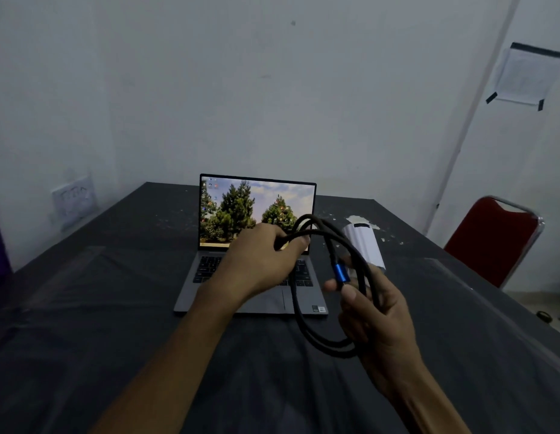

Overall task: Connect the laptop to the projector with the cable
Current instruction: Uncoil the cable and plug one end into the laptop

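Observation:
A grey laptop [209, 277] stands open on the dark table [100, 308], its screen lit with a picture of trees. Just right of it stands a small white projector [364, 242]. A black braided cable [299, 311] hangs in loops above the keyboard. My left hand [259, 261] grips the top of the loops in front of the screen. My right hand [375, 311] pinches the cable just below its blue metal plug [341, 272], with the loops draped over the fingers. The plug points up and left, apart from both devices.
A red chair [494, 242] with a metal frame stands at the table's right side. A white wall socket [73, 198] sits low on the left wall. A taped paper sheet [526, 76] hangs on the right wall. White flecks mark the table behind the projector.

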Demonstrator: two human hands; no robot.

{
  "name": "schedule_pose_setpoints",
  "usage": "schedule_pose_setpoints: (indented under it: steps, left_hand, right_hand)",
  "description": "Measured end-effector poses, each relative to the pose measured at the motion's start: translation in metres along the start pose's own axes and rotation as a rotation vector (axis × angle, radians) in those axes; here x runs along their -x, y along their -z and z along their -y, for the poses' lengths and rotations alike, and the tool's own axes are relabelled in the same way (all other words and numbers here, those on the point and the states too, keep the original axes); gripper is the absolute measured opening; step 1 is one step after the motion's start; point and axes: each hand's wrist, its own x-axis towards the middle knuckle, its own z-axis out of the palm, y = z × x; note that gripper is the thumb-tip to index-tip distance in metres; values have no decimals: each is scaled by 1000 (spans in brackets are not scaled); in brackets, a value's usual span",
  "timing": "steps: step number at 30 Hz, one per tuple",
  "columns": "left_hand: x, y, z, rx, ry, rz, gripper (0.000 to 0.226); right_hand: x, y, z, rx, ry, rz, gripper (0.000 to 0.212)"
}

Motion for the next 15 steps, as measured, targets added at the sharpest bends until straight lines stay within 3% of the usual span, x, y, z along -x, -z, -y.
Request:
schedule_pose_setpoints:
  steps: [3,8,10,15]
  left_hand:
    - [-2,-7,1,-186,-70,-44,40]
    - [-6,-7,-4,382,-34,54,55]
    - [-5,-7,-4,457,-34,52,60]
    - [-3,4,-1,494,-32,82,40]
  right_hand:
    - [3,-6,0,95,39,-41,38]
    - [10,-19,-6,253,154,16,37]
    - [12,-23,-8,318,205,61,37]
    - [17,-23,-11,465,228,135,29]
